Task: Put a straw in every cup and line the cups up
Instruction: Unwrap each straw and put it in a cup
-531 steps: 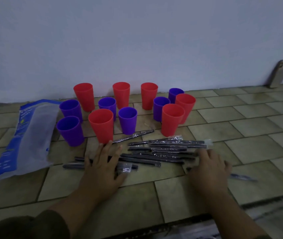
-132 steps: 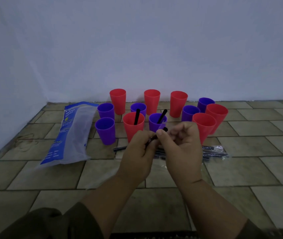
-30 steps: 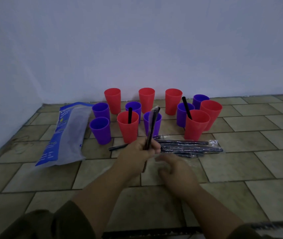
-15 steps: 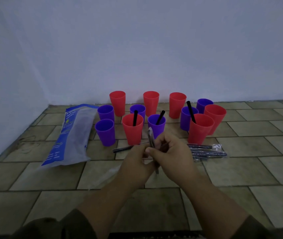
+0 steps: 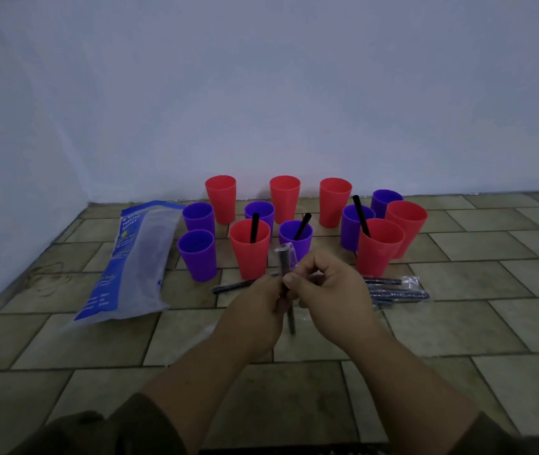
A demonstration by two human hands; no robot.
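Both hands are closed on one wrapped straw (image 5: 283, 261). The left hand (image 5: 255, 315) curls round its lower part and the right hand (image 5: 332, 290) pinches it just above, thumb on the near side. The straw stands nearly upright between them, its crinkled wrapper tip poking up above the fingers and its bottom end hanging below. It is clear of the tiled floor (image 5: 458, 323) and just in front of the cups (image 5: 285, 197). A second ago only the left hand held this straw while the right was low over the loose wrapped straws (image 5: 396, 292). The right hand has since come up to join it, so the step in hand looks like stripping the wrapper. A few seconds ago only two cups held straws. Now three do: the red cup left of centre (image 5: 250, 247), the purple cup beside it (image 5: 296, 239) and the front red cup on the right (image 5: 379, 246), each with a bare black straw leaning inside. The other nine cups of the twelve appear empty, and the group is still a loose cluster near the floor's back edge by the wall, not a line. That leaves the task roughly a quarter through the filling, with the lining up not begun. One more wrapped straw (image 5: 238, 285) lies just left of the hands. A blue and clear bag (image 5: 133, 261) lies toward the floor's left edge.
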